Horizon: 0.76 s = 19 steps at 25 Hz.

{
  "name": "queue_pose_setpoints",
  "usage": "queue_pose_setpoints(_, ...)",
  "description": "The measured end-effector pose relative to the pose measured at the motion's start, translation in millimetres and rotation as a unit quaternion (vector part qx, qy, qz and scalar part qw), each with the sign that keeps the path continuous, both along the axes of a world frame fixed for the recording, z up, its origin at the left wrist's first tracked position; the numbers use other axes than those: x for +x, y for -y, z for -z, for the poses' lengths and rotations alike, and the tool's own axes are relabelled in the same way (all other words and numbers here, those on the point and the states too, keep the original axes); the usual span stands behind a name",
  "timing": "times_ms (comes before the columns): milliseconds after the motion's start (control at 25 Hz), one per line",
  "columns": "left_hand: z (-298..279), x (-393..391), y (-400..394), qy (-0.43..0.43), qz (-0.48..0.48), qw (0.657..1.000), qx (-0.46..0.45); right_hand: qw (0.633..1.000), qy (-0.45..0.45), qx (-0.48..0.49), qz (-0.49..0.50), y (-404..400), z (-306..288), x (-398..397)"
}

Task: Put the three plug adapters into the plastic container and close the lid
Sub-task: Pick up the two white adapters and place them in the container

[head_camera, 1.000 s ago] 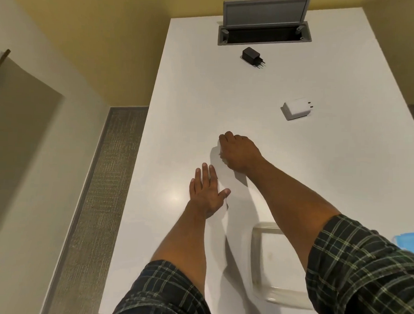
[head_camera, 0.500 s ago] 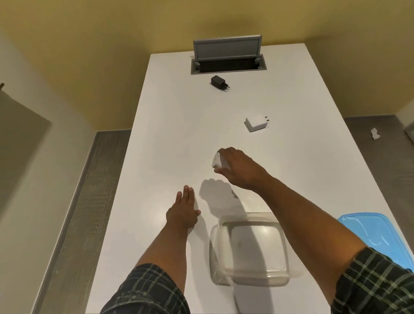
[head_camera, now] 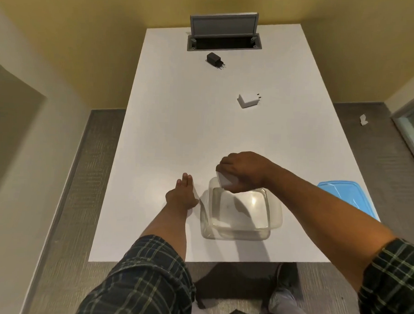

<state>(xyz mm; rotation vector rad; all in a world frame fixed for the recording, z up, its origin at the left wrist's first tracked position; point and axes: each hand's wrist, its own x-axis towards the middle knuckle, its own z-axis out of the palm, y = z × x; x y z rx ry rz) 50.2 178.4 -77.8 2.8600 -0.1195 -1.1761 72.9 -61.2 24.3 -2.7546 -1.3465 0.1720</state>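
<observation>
My right hand (head_camera: pixel 244 170) grips a white plug adapter (head_camera: pixel 226 181) and holds it over the far rim of the clear plastic container (head_camera: pixel 273 215), which stands near the table's front edge with nothing inside. Flat on the white table (head_camera: pixel 169 136), just left of the container, lies my left hand (head_camera: pixel 181 195) with fingers together and nothing in it. A second white plug adapter (head_camera: pixel 248 101) lies farther back at mid-table. A black plug adapter (head_camera: pixel 215 60) lies near the far end. The blue lid (head_camera: pixel 344 196) rests at the right edge, partly behind my right arm.
A grey cable hatch (head_camera: pixel 224 42) with its flap raised is set into the table's far end. Grey carpet lies on both sides, with a scrap of white paper (head_camera: pixel 363 119) on the floor at right. Feet show under the table's front edge.
My right hand picked the white adapter up from mid-table and carried it back toward me to above the container. My left hand stayed flat on the table. The camera pulled back.
</observation>
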Motion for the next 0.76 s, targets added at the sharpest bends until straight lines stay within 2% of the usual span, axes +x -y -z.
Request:
queue_pose_setpoints(120,-1,-7,1,-0.004,0.006,1.000,0.000,0.999,-0.043,-0.016,0.001,-2,4,-14)
queue_pose_setpoints(320,7,-23,-2,0.002,-0.002,0.999,-0.038,0.987,-0.077,-0.132,-0.044,-17,20,-30)
queue_pose_setpoints(480,24,-58,-4,0.071,-0.014,0.996,-0.048,0.983,-0.093,-0.151,-0.043,-24,42,-39)
queue_pose_setpoints(760,35,-60,-11,0.059,-0.022,0.996,-0.061,0.975,-0.043,-0.199,-0.087,-32,65,-45)
